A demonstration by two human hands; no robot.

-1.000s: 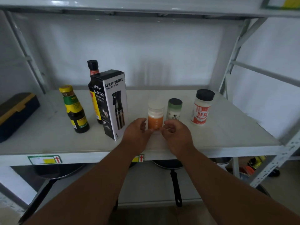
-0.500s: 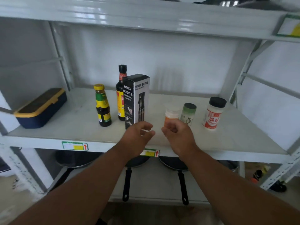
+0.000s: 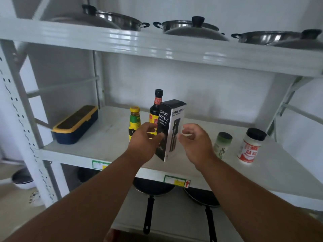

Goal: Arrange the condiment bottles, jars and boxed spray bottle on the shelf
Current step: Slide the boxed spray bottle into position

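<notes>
Head view: left hand (image 3: pixel 146 137) and right hand (image 3: pixel 195 140), loose-fingered, now flanking boxed spray bottle (image 3: pixel 172 130).

Pale grey metal shelving (image 3: pixel 174 48) against a white wall (image 3: pixel 201 91); glossy beams — soft daylight.

Black and white spray bottle box (image 3: pixel 170 130), white lettering on black panel; dark tall bottle (image 3: pixel 156 109) with black cap, red and yellow label; dark short bottle (image 3: pixel 134 122) with yellow cap, green and yellow label; pale green jar (image 3: pixel 222 144) with black lid; white jar (image 3: pixel 250 145) with black lid, red and white label; navy case (image 3: pixel 75 126) with yellow trim; pale grey shelf (image 3: pixel 108 137); steel pots (image 3: pixel 188 26) with black knobs; black pans (image 3: pixel 153 189) below.
</notes>
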